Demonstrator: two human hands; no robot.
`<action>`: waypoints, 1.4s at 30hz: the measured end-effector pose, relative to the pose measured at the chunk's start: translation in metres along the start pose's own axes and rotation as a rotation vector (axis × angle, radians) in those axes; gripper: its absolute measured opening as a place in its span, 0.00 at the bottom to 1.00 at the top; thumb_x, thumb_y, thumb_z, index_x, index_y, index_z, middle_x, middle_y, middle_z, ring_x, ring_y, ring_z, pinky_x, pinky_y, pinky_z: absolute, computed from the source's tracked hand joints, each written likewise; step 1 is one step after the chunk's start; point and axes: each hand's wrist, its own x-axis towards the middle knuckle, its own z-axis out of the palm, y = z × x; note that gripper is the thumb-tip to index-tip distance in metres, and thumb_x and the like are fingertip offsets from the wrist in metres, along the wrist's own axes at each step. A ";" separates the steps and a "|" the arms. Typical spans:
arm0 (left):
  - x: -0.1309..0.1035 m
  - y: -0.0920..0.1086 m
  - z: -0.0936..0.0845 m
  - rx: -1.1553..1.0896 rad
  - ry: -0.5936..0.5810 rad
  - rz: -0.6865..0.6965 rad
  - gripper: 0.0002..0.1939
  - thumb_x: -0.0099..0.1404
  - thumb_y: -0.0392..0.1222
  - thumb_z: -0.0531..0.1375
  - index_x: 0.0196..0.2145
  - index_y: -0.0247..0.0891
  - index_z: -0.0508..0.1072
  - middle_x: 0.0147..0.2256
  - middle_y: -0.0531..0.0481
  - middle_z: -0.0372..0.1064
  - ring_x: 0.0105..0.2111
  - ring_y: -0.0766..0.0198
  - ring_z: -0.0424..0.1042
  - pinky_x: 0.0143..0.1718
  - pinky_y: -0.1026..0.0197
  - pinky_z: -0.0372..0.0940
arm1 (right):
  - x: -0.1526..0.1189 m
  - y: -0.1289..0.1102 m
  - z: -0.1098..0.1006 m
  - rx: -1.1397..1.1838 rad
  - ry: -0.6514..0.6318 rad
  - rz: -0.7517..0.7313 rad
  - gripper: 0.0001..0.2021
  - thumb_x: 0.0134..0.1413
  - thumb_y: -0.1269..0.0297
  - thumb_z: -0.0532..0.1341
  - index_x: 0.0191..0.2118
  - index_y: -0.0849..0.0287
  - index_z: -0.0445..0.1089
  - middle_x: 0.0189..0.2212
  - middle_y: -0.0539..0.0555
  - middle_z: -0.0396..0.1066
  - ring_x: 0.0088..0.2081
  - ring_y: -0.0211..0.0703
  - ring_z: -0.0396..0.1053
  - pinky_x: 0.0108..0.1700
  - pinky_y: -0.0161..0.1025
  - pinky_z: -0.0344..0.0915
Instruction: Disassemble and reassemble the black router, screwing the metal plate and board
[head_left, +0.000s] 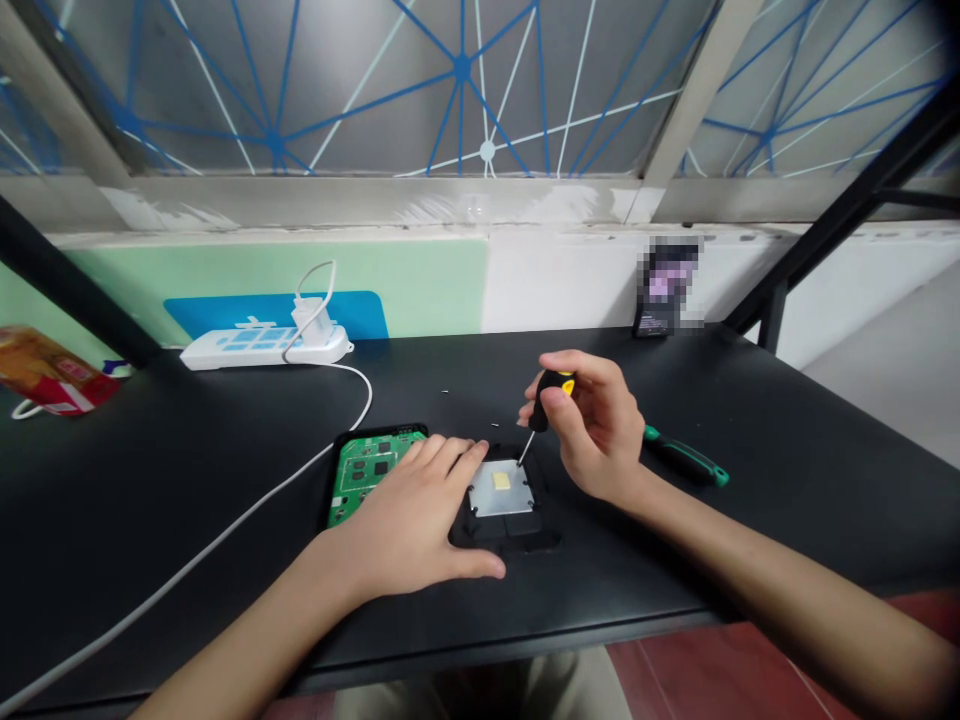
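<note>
My right hand (596, 425) is closed around the black-and-yellow handle of a screwdriver (551, 400). Its thin metal tip meets the upper right corner of a silvery metal plate (491, 498), which carries a small pale yellow square pad (501, 481). This plate lies in a black plastic casing (517, 541) on the table. Across the casing's left side spreads my left hand (405, 520), fingers at the far edge and thumb at the near edge, holding it. Partly hidden behind that hand is a green circuit board (360, 475) in a black shell.
Two tiny screws (494, 425) lie beyond the casing. To the right is a green-and-black screwdriver (686, 457). A white power strip (262, 345) with a plugged-in charger and trailing cable (247, 520) is at the back left. A phone (664, 290) leans on the wall; a snack packet (56, 370) lies far left.
</note>
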 end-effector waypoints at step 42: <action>0.000 0.003 -0.003 -0.001 -0.038 -0.036 0.49 0.58 0.69 0.64 0.67 0.35 0.58 0.63 0.37 0.61 0.61 0.40 0.61 0.63 0.38 0.56 | 0.013 -0.008 0.004 -0.105 0.177 -0.118 0.11 0.59 0.71 0.65 0.45 0.50 0.75 0.36 0.52 0.70 0.37 0.41 0.69 0.35 0.43 0.73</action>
